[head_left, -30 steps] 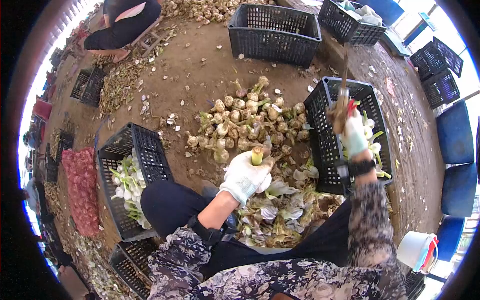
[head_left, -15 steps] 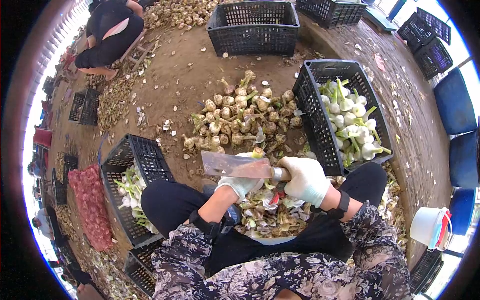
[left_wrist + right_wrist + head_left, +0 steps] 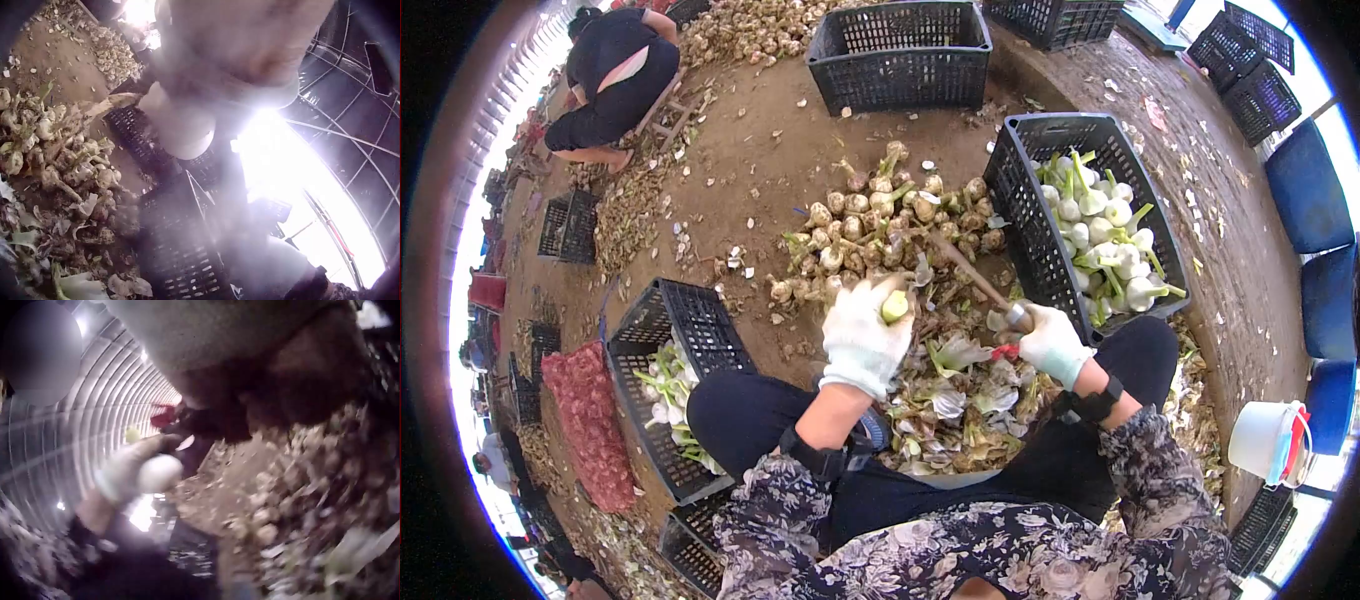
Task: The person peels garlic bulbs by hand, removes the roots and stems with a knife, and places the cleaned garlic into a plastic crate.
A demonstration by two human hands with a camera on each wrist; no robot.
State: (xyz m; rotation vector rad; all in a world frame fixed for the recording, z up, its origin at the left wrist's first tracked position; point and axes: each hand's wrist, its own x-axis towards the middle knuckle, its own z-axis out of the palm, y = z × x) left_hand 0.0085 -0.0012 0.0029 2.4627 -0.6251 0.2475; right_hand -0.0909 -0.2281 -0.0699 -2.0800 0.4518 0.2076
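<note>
In the head view my gloved left hand [image 3: 866, 338] grips a garlic bulb, its pale green stem end [image 3: 895, 306] poking up between the fingers. The left wrist view has the round white garlic bulb [image 3: 187, 134] just below the glove. My gloved right hand [image 3: 1055, 345] holds a knife [image 3: 975, 268] by its handle; the blade, seen nearly edge-on, points up and left. Something red shows beside that hand. Ahead of both hands lies a heap of untrimmed garlic [image 3: 885, 230]. Leaves and peelings [image 3: 960, 410] cover the ground between my knees.
A black crate of white trimmed garlic [image 3: 1040, 225] stands at my right, and another crate [image 3: 725, 325] with garlic at my left. Farther ahead is a black crate [image 3: 900, 80]. A red net sack [image 3: 590, 425] lies left, a white bucket [image 3: 1260, 440] right. Another person [image 3: 615, 80] crouches far left.
My right hand came down from over the right crate, brought the blade across the stem at the left hand, then drew back right with the knife. The left hand has turned, still gripping the garlic.
</note>
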